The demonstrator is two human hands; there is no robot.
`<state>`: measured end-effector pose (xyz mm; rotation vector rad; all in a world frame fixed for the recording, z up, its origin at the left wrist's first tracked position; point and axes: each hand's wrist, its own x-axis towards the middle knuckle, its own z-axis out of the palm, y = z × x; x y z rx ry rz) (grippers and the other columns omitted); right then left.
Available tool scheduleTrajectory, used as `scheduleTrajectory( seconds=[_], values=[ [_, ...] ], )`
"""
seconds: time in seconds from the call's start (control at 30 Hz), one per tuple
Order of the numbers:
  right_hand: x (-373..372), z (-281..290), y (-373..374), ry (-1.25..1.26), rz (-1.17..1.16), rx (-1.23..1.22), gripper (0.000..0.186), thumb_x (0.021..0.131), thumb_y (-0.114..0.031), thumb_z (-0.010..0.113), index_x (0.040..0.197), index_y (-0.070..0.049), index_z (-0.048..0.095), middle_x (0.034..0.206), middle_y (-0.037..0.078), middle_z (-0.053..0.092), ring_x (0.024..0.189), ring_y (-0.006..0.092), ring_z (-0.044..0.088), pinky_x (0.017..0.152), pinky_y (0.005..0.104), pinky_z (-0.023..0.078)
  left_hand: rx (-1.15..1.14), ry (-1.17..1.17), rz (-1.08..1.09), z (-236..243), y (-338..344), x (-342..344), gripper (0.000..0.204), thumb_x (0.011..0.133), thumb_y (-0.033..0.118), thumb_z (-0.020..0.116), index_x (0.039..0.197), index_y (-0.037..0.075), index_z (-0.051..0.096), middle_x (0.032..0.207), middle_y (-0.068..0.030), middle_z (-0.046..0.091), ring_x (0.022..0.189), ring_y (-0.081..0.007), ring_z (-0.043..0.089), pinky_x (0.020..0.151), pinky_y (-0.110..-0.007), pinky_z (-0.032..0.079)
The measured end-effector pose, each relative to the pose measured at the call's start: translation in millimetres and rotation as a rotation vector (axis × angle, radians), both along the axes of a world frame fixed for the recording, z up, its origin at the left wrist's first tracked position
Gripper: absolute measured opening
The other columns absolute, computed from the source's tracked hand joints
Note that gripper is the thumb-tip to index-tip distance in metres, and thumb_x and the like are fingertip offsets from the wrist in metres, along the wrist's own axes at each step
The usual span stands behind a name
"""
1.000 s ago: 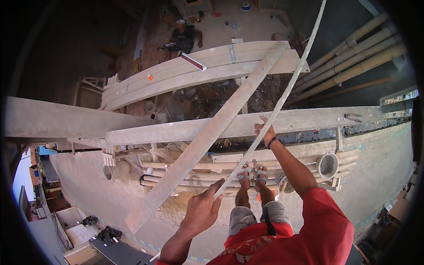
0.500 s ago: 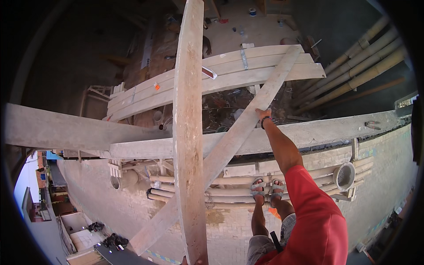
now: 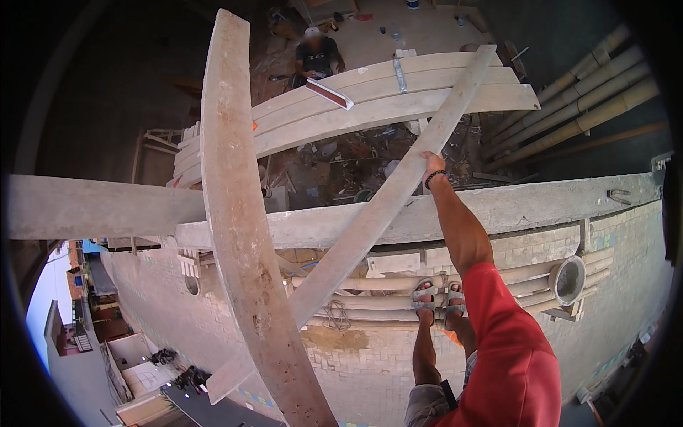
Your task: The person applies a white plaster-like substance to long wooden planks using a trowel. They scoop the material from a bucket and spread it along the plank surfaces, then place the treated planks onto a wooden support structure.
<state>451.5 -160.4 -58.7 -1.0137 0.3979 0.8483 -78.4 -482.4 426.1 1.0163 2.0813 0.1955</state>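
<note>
Right hand (image 3: pixel 431 162) gripping slanted plank (image 3: pixel 377 213) edge, upright plank (image 3: pixel 238 213) close alongside

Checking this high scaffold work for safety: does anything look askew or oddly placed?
Yes. A long plank lies slanted across the concrete wall top rather than along it, steadied only by the right hand. A second plank rises close before the camera. The sandalled feet stand on pipes outside the wall.

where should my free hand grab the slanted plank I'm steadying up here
Probably on the slanted plank just below your right hand, coming over its near long edge. It is flat and thin enough there to wrap fingers around an edge, and that stretch is bare. Lower down, the upright plank crosses in front and blocks it. Your left hand is out of view.
</note>
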Motion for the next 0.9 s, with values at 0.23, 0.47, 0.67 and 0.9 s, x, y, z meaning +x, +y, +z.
scheduleTrajectory(
  seconds=[0.23,0.47,0.67,0.9],
  values=[
    [-8.7,49.5,-9.0,-0.032,0.060,0.139,0.059,0.073,0.007,0.049,0.129,-0.012,0.042,0.112,0.016,0.054,0.106,0.0367,0.053,0.087,0.0558,0.047,-0.010,-0.041,-0.071,8.4,-2.6,-7.1,0.042,0.087,0.023,0.070,0.117,0.003,0.049,0.107,-0.0163,0.062,0.094,-0.0210,0.061,0.071,-0.036,0.053],
    [-40.6,125.5,-86.0,-0.055,0.070,0.315,0.065,0.072,0.006,0.052,0.133,-0.008,0.038,0.118,0.014,0.055,0.107,0.0310,0.056,0.093,0.0465,0.048,-0.002,-0.135,-0.144,24.2,7.2,4.8,0.056,0.086,0.028,0.071,0.129,0.000,0.048,0.111,-0.0159,0.062,0.097,-0.0197,0.060,0.071,-0.034,0.053],
    [-60.5,214.0,-159.7,-0.082,0.064,0.387,0.064,0.071,0.006,0.051,0.133,-0.007,0.038,0.118,0.013,0.056,0.109,0.0292,0.056,0.094,0.0456,0.048,-0.227,0.052,-0.532,50.3,50.7,30.1,0.053,0.089,0.034,0.066,0.126,-0.001,0.050,0.104,-0.0142,0.063,0.088,-0.0172,0.060,0.065,-0.032,0.053],
    [-50.8,269.8,-235.5,-0.152,-0.024,0.374,0.066,0.069,0.007,0.048,0.133,-0.006,0.038,0.117,0.014,0.055,0.108,0.0286,0.056,0.093,0.0439,0.048,0.245,-0.163,-0.552,13.5,64.8,16.6,0.041,0.092,0.030,0.059,0.112,-0.006,0.057,0.075,-0.0110,0.063,0.069,-0.0161,0.058,0.055,-0.034,0.048]
  ],
)
